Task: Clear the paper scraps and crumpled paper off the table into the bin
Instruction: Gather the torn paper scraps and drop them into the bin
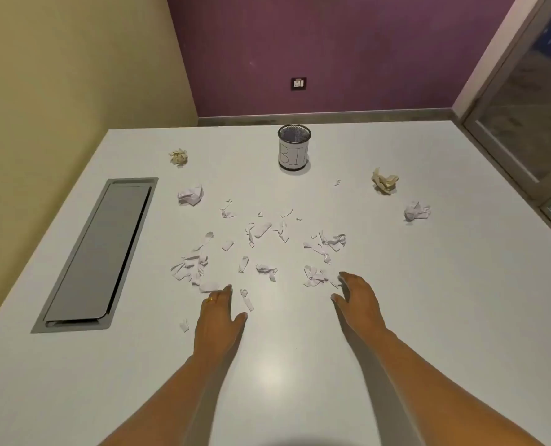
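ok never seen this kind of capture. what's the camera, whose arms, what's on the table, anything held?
There is one view, from a wide-angle camera worn on a person's head, looking forward and down. The bare arms are that person's: left hand and right hand, both open and holding nothing. On the white table lie torn paper scraps just ahead of the fingers, plus four crumpled paper balls farther out. The small mesh cup labelled as the bin stands upright at the far edge. A grey cable hatch sits to the left.
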